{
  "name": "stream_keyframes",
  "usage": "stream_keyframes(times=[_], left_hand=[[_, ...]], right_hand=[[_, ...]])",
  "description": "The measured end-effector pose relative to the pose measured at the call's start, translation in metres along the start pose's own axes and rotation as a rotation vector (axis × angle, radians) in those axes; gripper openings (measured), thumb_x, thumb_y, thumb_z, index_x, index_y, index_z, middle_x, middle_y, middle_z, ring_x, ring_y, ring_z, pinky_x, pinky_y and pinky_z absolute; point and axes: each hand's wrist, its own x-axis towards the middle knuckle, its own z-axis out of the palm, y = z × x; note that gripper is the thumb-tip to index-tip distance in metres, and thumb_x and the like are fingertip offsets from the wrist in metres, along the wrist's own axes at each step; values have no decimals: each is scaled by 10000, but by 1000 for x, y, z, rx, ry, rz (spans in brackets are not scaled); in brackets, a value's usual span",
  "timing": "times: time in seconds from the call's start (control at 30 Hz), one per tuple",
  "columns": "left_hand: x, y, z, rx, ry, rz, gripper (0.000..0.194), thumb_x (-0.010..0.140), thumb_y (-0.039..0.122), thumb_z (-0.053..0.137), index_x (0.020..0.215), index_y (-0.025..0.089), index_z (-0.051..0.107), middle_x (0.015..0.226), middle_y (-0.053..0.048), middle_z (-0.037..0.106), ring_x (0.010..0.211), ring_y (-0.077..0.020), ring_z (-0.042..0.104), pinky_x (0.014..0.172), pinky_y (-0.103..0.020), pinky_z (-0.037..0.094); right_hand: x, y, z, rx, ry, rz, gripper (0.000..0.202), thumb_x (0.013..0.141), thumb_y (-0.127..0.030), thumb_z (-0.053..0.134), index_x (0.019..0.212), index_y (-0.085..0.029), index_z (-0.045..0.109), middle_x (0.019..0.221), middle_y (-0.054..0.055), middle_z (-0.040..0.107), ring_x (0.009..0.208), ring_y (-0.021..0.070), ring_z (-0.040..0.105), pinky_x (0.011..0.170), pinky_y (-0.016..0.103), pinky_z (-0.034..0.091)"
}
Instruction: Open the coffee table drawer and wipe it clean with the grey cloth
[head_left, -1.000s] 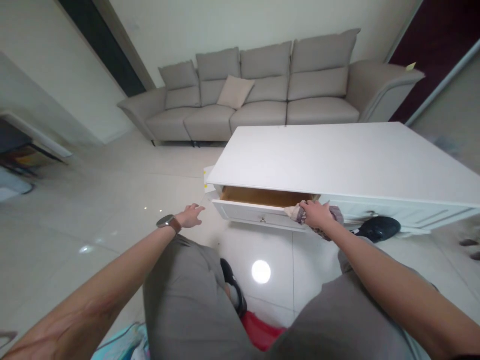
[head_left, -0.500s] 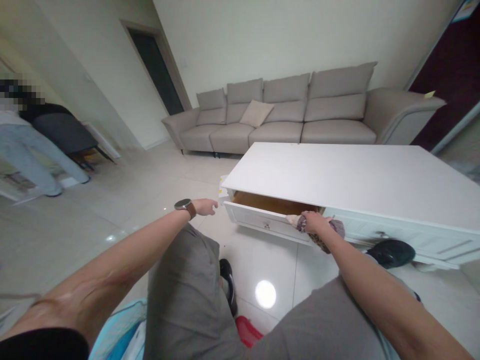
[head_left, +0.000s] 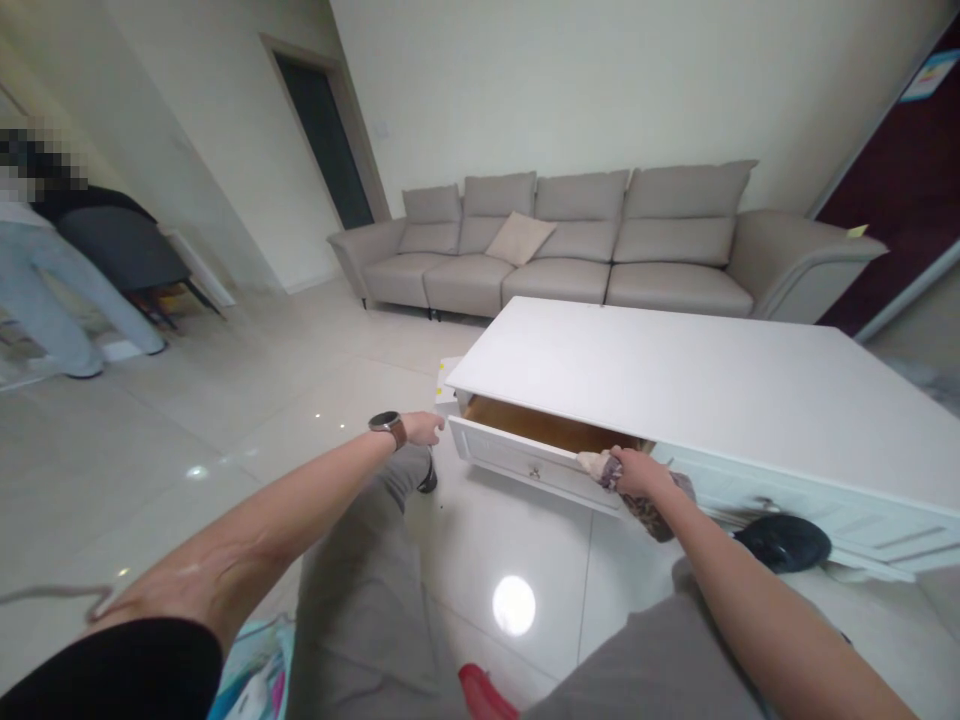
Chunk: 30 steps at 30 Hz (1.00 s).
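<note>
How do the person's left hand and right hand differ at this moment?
The left hand holds nothing and reaches toward the drawer's left corner; the right hand is closed on a patterned cloth at the drawer's front edge. The left wrist wears a watch; the right wrist is bare. Both arms are stretched forward.

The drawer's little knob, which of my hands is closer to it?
Right. The right hand, gripping a cloth, rests on the drawer front beside the knob; the left hand is past the drawer's corner.
</note>
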Motion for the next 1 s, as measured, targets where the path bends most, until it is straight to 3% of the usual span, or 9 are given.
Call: stream_keyframes(times=[0.2, 0.33, 0.47, 0.57, 0.8, 0.9, 1.0], left_hand=[[65, -25, 14, -82, 92, 10, 547, 816, 230, 599, 1353, 139, 543, 1293, -205, 682, 1200, -322, 641, 989, -423, 501], [104, -50, 29, -198, 86, 75, 530, 843, 178, 548, 1369, 113, 541, 1307, -186, 685, 1183, -264, 661, 980, -339, 509], [127, -68, 42, -296, 49, 159, 499, 825, 148, 556, 1322, 138, 605, 1217, -121, 735, 1071, -220, 702, 923, -276, 518], [133, -71, 47, -322, 55, 223, 464, 828, 167, 571, 1287, 162, 638, 1263, -101, 717, 1134, -215, 673, 964, -254, 488], [128, -62, 46, -258, 45, 266, 343, 837, 204, 571, 1146, 109, 688, 1191, -154, 730, 1083, -252, 681, 920, -287, 498], [131, -58, 44, -235, 46, 252, 355, 869, 251, 545, 1155, 94, 686, 1227, -178, 713, 1111, -267, 673, 935, -298, 494], [134, -55, 44, -234, 44, 234, 377, 886, 296, 531, 1173, 108, 688, 1254, -173, 706, 1126, -260, 668, 940, -291, 493]], right_hand=[[26, -20, 8, -93, 0, -10, 631, 728, -229, 684, 1356, -243, 627, 1319, 160, 657, 1139, 337, 642, 880, 380, 472], [55, -54, 19, -187, -4, -97, 612, 734, -187, 615, 1346, -205, 618, 1293, 165, 667, 1117, 335, 643, 880, 396, 461], [79, -75, 24, -251, -88, -142, 492, 728, -177, 579, 1213, -187, 664, 1144, 145, 718, 1029, 316, 671, 834, 374, 459], [86, -78, 22, -240, -120, -155, 435, 759, -220, 581, 1186, -197, 662, 1107, 129, 720, 1001, 297, 671, 834, 360, 451], [67, -73, 23, -217, -26, -119, 587, 738, -202, 633, 1320, -194, 563, 1185, 135, 631, 1056, 277, 600, 887, 345, 419], [49, -49, 29, -166, 51, -104, 568, 719, -212, 636, 1281, -179, 555, 1182, 123, 586, 992, 253, 596, 865, 343, 429], [33, -10, 26, -24, 76, -49, 426, 687, -245, 634, 1106, -180, 600, 1070, 93, 621, 909, 247, 603, 817, 354, 460]])
